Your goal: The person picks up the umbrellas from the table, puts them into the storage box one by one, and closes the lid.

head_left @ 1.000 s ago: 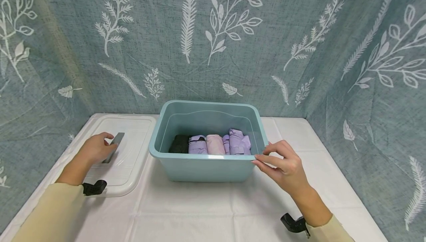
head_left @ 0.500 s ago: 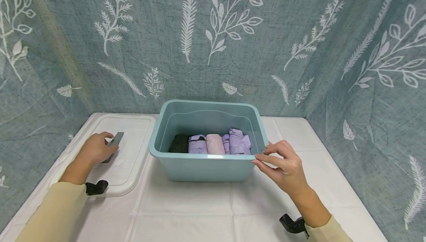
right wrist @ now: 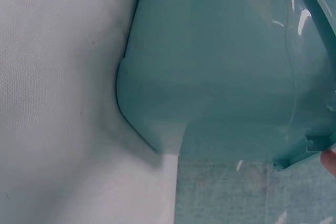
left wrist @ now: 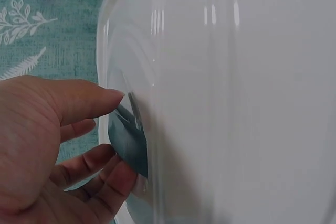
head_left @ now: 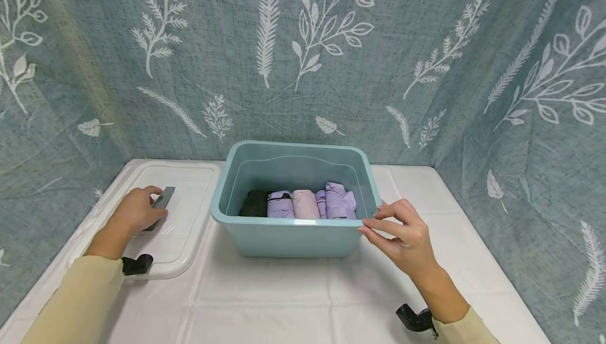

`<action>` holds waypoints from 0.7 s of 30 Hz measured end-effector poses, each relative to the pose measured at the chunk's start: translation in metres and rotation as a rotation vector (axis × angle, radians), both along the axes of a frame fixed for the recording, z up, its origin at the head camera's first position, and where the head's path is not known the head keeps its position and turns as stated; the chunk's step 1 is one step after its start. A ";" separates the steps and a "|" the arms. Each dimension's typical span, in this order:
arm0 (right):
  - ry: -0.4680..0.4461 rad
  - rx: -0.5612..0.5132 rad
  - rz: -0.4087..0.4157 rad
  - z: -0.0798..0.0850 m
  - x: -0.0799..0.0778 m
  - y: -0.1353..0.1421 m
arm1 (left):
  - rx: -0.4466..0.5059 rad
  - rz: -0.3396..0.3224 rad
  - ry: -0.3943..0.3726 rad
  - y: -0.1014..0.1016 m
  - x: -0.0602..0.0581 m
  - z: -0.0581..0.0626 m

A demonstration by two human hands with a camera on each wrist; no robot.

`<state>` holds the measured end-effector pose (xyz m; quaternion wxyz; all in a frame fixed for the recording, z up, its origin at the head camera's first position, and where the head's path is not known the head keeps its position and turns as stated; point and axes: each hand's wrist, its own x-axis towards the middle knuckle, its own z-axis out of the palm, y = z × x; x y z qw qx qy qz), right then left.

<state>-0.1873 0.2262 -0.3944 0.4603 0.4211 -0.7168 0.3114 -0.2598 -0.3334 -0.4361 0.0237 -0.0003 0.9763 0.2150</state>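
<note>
A white lid (head_left: pixel 189 189) with a grey handle (head_left: pixel 163 200) lies flat at the left of the table. My left hand (head_left: pixel 134 210) pinches that handle; in the left wrist view the thumb is on one side of the grey piece (left wrist: pixel 128 141) and the curled fingers on the other. At the middle stands a blue-green storage bin (head_left: pixel 295 241), without a cover. My right hand (head_left: pixel 404 236) pinches its front right corner at the rim. Inside are rolled clothes in a row: a black roll (head_left: pixel 254 204), a pink one (head_left: pixel 305 205) and purple ones (head_left: pixel 340 202).
A white cloth (head_left: pixel 265 302) covers the table. Blue-green curtains (head_left: pixel 284 112) with white leaf prints hang close behind the bin and along both sides. Black camera mounts (head_left: pixel 137 264) sit at both wrists.
My left forearm has shifted slightly to the right and the fingers sit a little closer round the lid's handle. The right hand and the bin stay in place.
</note>
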 end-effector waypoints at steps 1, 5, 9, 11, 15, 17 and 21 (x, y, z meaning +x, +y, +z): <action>-0.002 -0.001 0.000 0.000 0.000 0.000 | -0.005 -0.005 0.003 0.000 0.000 0.000; -0.008 -0.001 -0.002 -0.001 0.000 0.000 | -0.011 -0.015 0.002 -0.002 0.000 0.000; -0.014 -0.003 -0.005 -0.002 0.000 0.001 | 0.000 -0.028 -0.012 -0.005 -0.001 -0.001; -0.017 -0.004 -0.007 -0.002 0.000 0.001 | 0.004 -0.036 -0.016 -0.006 -0.002 -0.002; -0.019 -0.008 -0.009 -0.003 -0.001 0.001 | 0.009 -0.041 -0.030 -0.006 -0.003 -0.002; -0.019 -0.009 -0.009 -0.004 -0.001 0.001 | 0.010 -0.046 -0.043 -0.007 -0.004 -0.001; -0.025 -0.009 -0.010 -0.004 -0.001 0.001 | 0.011 -0.061 -0.076 -0.008 -0.004 0.001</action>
